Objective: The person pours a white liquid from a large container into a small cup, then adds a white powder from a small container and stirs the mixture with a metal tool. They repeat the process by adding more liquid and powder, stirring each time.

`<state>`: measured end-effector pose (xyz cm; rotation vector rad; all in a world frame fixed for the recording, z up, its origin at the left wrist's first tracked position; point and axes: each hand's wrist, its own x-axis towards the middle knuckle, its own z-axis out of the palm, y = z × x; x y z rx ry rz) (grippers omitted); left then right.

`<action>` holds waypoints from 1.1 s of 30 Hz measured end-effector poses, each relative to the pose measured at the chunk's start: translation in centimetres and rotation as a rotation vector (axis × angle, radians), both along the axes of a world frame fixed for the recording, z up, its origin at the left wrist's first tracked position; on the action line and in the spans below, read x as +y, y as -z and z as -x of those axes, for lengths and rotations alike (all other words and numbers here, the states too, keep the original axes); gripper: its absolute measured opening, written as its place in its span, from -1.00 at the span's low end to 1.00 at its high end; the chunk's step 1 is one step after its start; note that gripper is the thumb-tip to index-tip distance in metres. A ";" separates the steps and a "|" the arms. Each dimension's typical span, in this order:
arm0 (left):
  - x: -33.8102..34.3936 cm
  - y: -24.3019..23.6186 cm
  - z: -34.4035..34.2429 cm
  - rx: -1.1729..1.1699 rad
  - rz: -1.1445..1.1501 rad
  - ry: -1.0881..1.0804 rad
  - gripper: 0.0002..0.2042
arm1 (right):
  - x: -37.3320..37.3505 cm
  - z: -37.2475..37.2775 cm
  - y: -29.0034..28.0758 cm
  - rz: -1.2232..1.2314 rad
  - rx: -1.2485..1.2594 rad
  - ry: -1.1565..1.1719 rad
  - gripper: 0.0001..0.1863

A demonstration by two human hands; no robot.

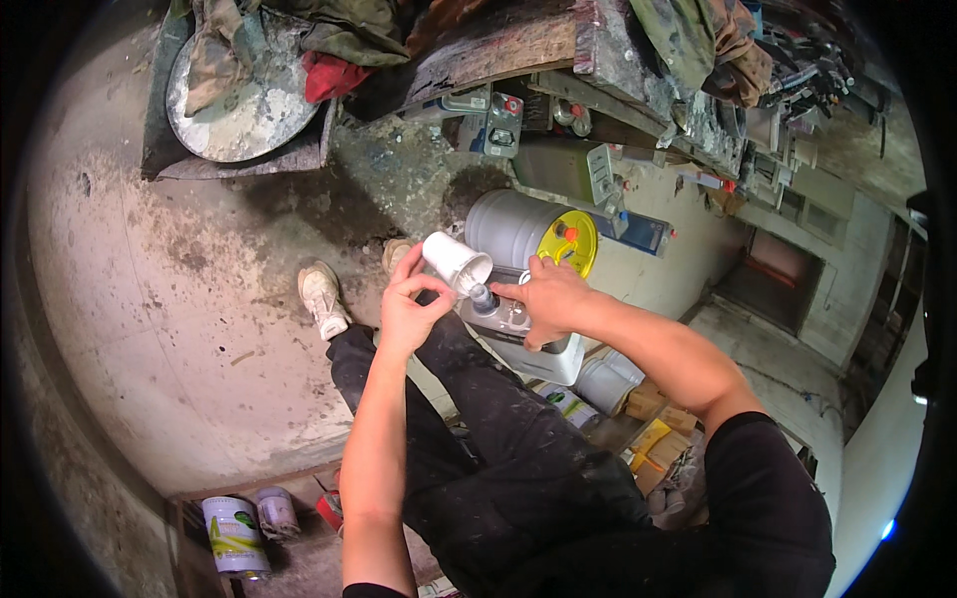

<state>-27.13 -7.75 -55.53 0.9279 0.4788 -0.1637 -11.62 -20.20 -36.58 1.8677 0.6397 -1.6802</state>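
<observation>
My left hand (417,309) holds a white plastic cup (451,255), tilted with its mouth beside the dark grey spout (483,300) of a grey and silver rectangular can (546,362). My right hand (548,299) grips the top of that can, its index finger reaching toward the spout. The can stands tilted or upright between my legs; I cannot tell which. Just behind it lies a grey drum with a yellow end (503,224).
A stained wooden bench (469,40) with rags runs along the top, with several containers (558,169) beneath. A round crusted lid (236,110) is at upper left. Paint tins (231,536) sit at lower left; pails and cardboard (648,402) lie by my right leg.
</observation>
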 end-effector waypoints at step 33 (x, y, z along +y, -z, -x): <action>12.3 -5.8 -1.2 0.277 0.230 -0.370 -0.93 | 2.8 -2.3 24.8 -0.456 -1.065 0.784 0.24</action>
